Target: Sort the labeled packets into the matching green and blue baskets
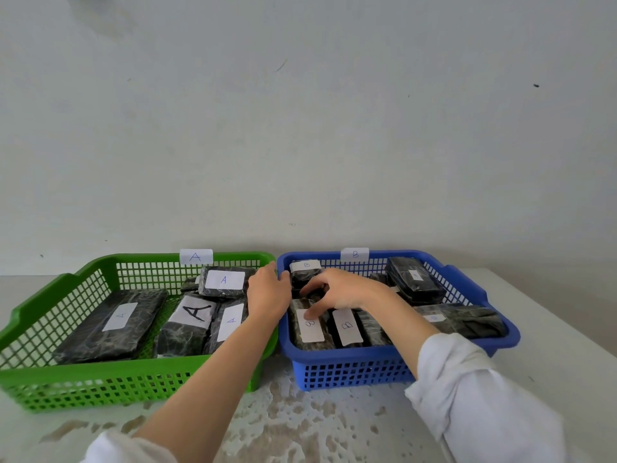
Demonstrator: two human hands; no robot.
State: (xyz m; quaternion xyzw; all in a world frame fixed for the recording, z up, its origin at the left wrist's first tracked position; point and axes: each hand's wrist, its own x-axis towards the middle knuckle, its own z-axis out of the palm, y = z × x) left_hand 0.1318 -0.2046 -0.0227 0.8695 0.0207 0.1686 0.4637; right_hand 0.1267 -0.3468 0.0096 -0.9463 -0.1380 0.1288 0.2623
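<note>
A green basket (40, 379) tagged A stands on the left and holds several black packets labelled A (223, 280). Touching its right side is a blue basket (350, 372) tagged B, holding several black packets labelled B (347, 325). My left hand (268, 294) lies over the two adjoining rims, fingertips at the blue basket's back left corner; the back of the hand hides its fingers. My right hand (340, 289) is inside the blue basket, thumb and curled fingers pinching a dark packet (314, 295) just above a flat B packet (310, 329).
Both baskets stand on a white table (551, 329) whose worn, blotchy patch (300, 422) lies in front of them. A plain wall rises directly behind the baskets. The table's right edge runs diagonally past the blue basket.
</note>
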